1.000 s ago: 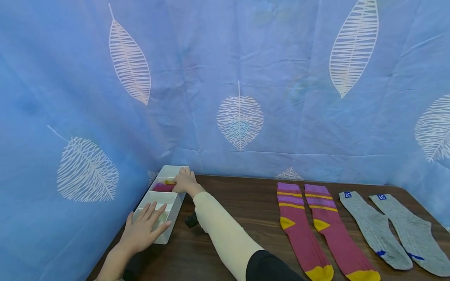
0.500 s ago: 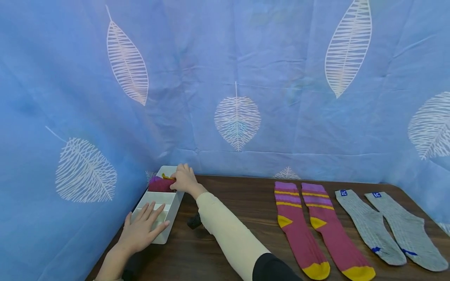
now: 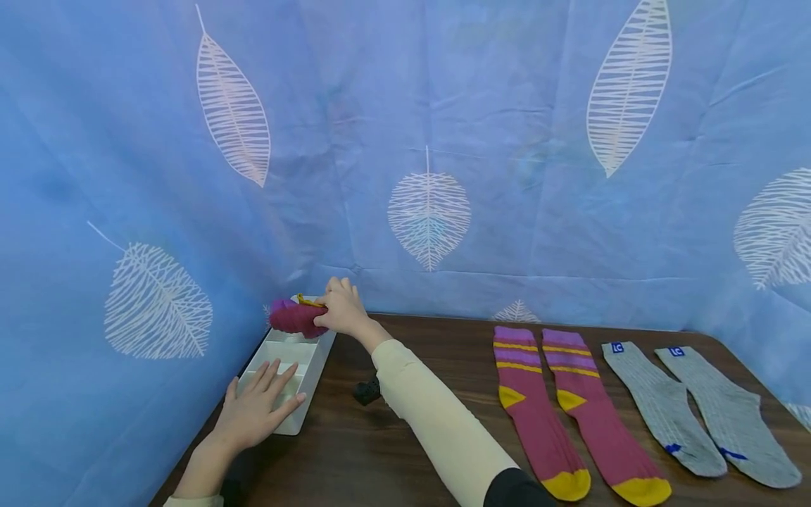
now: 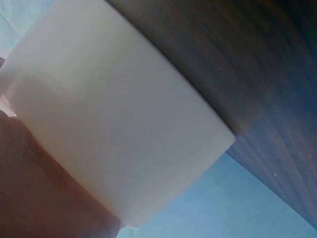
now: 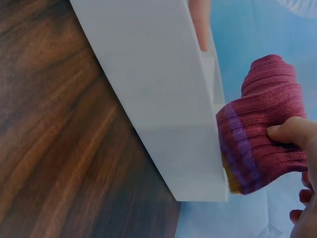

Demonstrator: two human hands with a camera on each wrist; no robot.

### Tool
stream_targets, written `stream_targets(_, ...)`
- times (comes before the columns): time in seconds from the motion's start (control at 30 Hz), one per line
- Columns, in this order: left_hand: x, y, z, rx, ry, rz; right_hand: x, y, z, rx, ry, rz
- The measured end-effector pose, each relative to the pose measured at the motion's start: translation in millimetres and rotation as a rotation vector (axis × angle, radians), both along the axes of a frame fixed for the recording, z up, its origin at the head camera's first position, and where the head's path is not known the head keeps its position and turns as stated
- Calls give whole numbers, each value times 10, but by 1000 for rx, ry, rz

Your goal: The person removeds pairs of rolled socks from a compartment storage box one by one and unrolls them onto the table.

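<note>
Head view: right grip (image 3: 345, 308) pinches the sock roll (image 3: 293, 319), one o'clock from the spread left grip (image 3: 255, 412); slackening could unroll it.

- We've got one left hand (image 3: 256, 410), one right hand (image 3: 344, 310), two altogether!
- Two flat maroon socks (image 3: 532, 422), we count!
- Two grey socks (image 3: 662, 405), we make it!
- One rolled maroon bundle (image 3: 293, 318)!
- And we see one white box (image 3: 313, 380), one table (image 3: 431, 373)!

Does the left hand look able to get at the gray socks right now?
Probably not: the left hand is spread over the white tray, the right arm crosses between, and the gray socks lie past the flat maroon pair.
</note>
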State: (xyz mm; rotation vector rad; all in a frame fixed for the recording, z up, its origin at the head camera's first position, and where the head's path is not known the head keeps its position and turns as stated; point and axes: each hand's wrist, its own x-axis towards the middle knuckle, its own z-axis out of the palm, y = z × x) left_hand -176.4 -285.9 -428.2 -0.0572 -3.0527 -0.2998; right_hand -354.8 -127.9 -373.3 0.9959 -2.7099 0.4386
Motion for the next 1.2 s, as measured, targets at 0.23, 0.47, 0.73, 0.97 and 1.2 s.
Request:
stream_targets(0.23, -4, 0, -6, 7, -19, 12, 32, 191, 55, -107, -52, -9)
stream_targets(0.47, -2, -2, 3, 32, -23, 6, 34, 375, 34, -191, -72, -24)
stream_targets(0.73, 8, -2, 0, 28, 2, 2, 79, 618, -41, -242, -85, -34)
stream_targets(0.97, 8, -10, -11, 38, 16, -10, 43, 837, -96, -281, -96, -51)
stream_targets(1.2, 10, -8, 16, 47, 12, -15, -15, 1046, -162, -272, -98, -93)
